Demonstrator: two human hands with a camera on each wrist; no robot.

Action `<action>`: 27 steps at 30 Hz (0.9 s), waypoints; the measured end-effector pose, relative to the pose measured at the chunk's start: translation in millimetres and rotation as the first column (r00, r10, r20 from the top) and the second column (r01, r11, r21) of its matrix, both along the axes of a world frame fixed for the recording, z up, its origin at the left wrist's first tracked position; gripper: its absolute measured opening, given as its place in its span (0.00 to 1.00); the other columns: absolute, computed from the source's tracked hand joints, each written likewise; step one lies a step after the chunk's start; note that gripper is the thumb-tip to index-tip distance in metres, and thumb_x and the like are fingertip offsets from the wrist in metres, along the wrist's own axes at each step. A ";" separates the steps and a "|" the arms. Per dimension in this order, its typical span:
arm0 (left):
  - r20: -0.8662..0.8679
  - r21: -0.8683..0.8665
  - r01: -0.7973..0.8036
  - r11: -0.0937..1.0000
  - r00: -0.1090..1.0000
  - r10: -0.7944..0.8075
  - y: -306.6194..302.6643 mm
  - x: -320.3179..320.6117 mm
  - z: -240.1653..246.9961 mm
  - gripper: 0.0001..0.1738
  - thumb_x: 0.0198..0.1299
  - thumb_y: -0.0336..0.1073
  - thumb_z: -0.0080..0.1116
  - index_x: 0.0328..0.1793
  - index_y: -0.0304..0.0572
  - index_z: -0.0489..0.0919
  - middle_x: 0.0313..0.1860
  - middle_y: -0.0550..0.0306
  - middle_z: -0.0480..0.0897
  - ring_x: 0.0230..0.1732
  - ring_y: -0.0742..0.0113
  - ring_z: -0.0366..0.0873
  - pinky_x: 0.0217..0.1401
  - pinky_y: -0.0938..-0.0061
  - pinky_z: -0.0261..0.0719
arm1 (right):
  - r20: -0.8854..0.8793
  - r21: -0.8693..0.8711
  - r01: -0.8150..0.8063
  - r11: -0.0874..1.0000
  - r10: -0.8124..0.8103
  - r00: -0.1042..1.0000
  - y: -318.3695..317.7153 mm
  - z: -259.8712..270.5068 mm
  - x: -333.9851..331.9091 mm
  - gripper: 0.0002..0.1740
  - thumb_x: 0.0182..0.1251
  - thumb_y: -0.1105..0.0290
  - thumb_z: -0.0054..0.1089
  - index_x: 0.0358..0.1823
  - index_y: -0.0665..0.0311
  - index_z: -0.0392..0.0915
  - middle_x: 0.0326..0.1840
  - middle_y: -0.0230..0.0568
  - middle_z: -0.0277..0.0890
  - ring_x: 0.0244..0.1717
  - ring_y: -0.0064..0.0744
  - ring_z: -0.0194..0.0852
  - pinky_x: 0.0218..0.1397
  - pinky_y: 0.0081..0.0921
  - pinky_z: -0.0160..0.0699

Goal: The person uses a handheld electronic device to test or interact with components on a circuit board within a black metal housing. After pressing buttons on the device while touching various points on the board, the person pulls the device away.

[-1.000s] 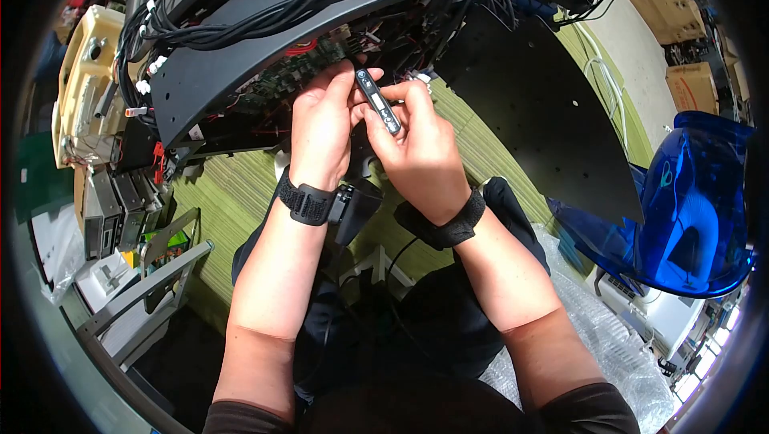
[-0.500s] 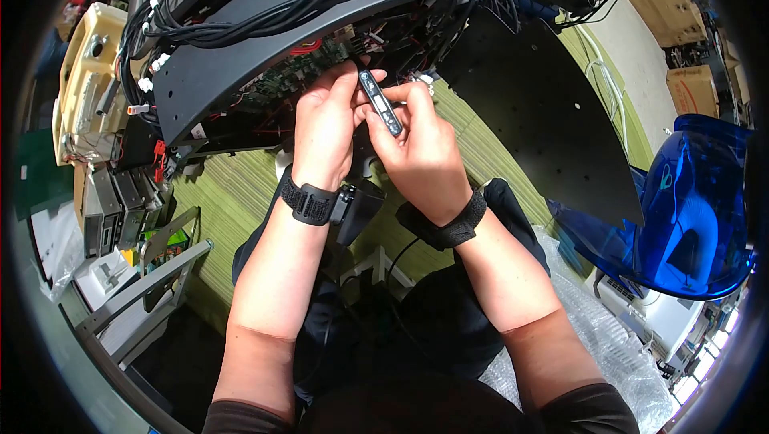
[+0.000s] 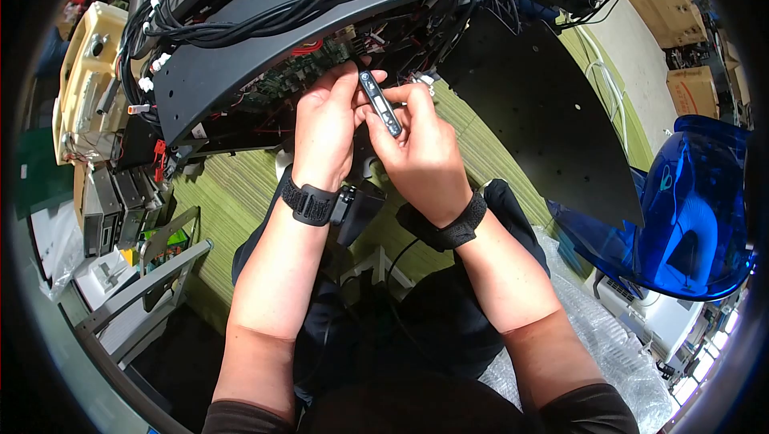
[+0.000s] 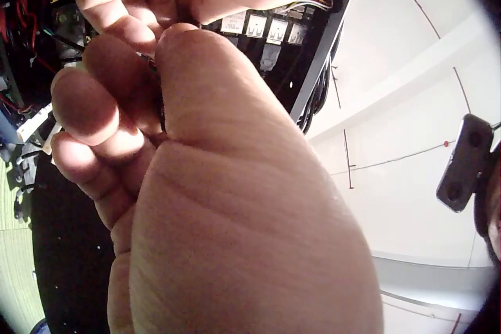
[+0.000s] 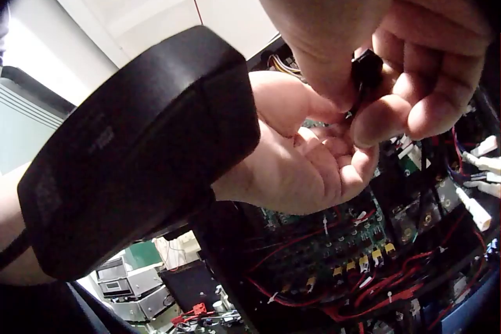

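Observation:
In the head view a slim black device [image 3: 380, 104] with white markings and a pale window slants between the two hands. My right hand [image 3: 423, 142] pinches it between thumb and bent fingers, its marked face toward the head camera. At its far end, my left hand [image 3: 324, 118] has thumb and fingertips closed in a pinch, with other fingers curled behind. The left wrist view shows the left thumb [image 4: 200, 75] pressed to the fingers, mostly hiding what lies between. From the right wrist, a dark end of the device [image 5: 366, 68] shows between the right fingers.
Just beyond the hands is an open black housing [image 3: 312, 22] with a green circuit board [image 3: 296, 74] and wiring. Black cables [image 3: 264, 30] run over its top. A dark panel [image 3: 537, 106] and a blue transparent cover [image 3: 693, 202] stand right; a metal frame [image 3: 152, 290] is left.
The hands and the device have shifted very slightly in the head view. Both grips look the same as before.

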State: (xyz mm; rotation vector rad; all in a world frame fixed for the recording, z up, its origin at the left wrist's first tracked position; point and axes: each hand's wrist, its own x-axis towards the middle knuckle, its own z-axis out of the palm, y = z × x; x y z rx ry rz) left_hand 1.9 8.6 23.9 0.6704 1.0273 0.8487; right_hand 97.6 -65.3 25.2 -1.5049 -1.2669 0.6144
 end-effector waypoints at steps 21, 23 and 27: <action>-0.014 0.009 0.004 1.000 1.000 -0.003 -0.7 0.2 1.8 0.14 0.68 0.36 0.46 0.48 0.31 0.75 0.40 0.49 0.82 0.31 0.75 0.77 0.32 0.82 0.75 | -0.013 0.012 0.003 1.000 -0.003 1.000 -0.7 -1.3 -0.8 0.12 0.61 0.73 0.59 0.42 0.68 0.67 0.20 0.49 0.74 0.22 0.44 0.78 0.21 0.31 0.73; -0.017 0.004 -0.006 1.000 1.000 0.006 -0.9 0.8 2.5 0.14 0.68 0.36 0.47 0.48 0.31 0.75 0.40 0.48 0.82 0.31 0.75 0.77 0.32 0.82 0.75 | 0.004 0.023 -0.002 1.000 0.002 1.000 -0.4 -3.5 -0.6 0.12 0.61 0.74 0.59 0.42 0.69 0.67 0.20 0.48 0.74 0.21 0.43 0.78 0.21 0.30 0.73; -0.026 0.016 -0.015 1.000 1.000 0.015 -1.5 1.4 3.0 0.13 0.68 0.36 0.48 0.46 0.30 0.76 0.39 0.48 0.82 0.30 0.74 0.77 0.32 0.82 0.76 | 0.011 0.035 0.005 0.999 -0.005 1.000 -0.6 -2.3 -0.6 0.12 0.61 0.74 0.58 0.42 0.69 0.67 0.20 0.47 0.74 0.21 0.42 0.77 0.21 0.30 0.72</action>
